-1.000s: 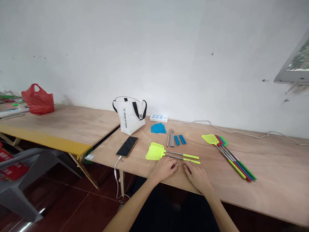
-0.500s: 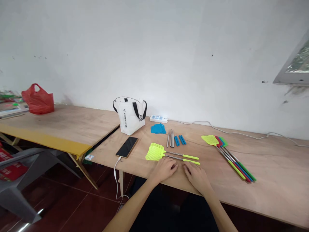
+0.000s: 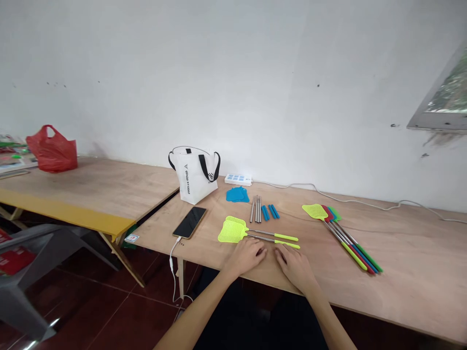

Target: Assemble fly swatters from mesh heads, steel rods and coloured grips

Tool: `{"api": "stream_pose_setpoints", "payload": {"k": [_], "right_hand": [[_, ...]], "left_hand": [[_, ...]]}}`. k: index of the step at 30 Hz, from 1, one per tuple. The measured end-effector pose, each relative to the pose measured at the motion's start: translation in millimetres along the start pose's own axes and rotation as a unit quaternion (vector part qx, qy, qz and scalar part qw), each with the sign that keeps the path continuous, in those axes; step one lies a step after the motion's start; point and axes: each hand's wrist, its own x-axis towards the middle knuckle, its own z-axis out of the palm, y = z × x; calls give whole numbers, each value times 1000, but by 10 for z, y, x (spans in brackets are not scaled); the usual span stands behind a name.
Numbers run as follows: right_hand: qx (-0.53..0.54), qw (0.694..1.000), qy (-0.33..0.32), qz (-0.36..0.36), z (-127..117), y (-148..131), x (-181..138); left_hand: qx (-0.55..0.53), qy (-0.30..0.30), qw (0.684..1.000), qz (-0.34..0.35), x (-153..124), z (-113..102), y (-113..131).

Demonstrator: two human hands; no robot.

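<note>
My left hand (image 3: 248, 255) rests on the table's front edge, fingers loosely bent, holding nothing. It lies just in front of two yellow fly swatters (image 3: 232, 229), close to their metal shafts. Beside it, my right hand (image 3: 294, 262) lies on the wood with fingers extended and nothing in them, near the swatters' yellow handles (image 3: 286, 237). Behind them are blue swatter heads (image 3: 237, 194) in a stack, several metal rods (image 3: 256, 209) and several blue handle grips (image 3: 269, 212). To the right, several fly swatters in yellow, red, blue and green (image 3: 343, 238) lie fanned together.
A phone (image 3: 189, 222) with a white charging cable (image 3: 171, 262) lies on the left, before a white bag (image 3: 195, 177). A power strip (image 3: 238, 180) sits by the wall, its cord running right. Another table (image 3: 95, 187) holds a red plastic bag (image 3: 53, 149); a grey chair (image 3: 32, 272) stands below.
The whole view has shifted slightly, so things appear a little farther left. Both hands keep their places on the table, and no object has moved.
</note>
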Motion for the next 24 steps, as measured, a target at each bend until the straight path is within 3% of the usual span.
{"api": "stream_pose_setpoints", "payload": {"k": [24], "right_hand": [[10,1000,-17,3,-33,-26,3]], "left_hand": [[10,6,1000,9,2,20,-13]]}}
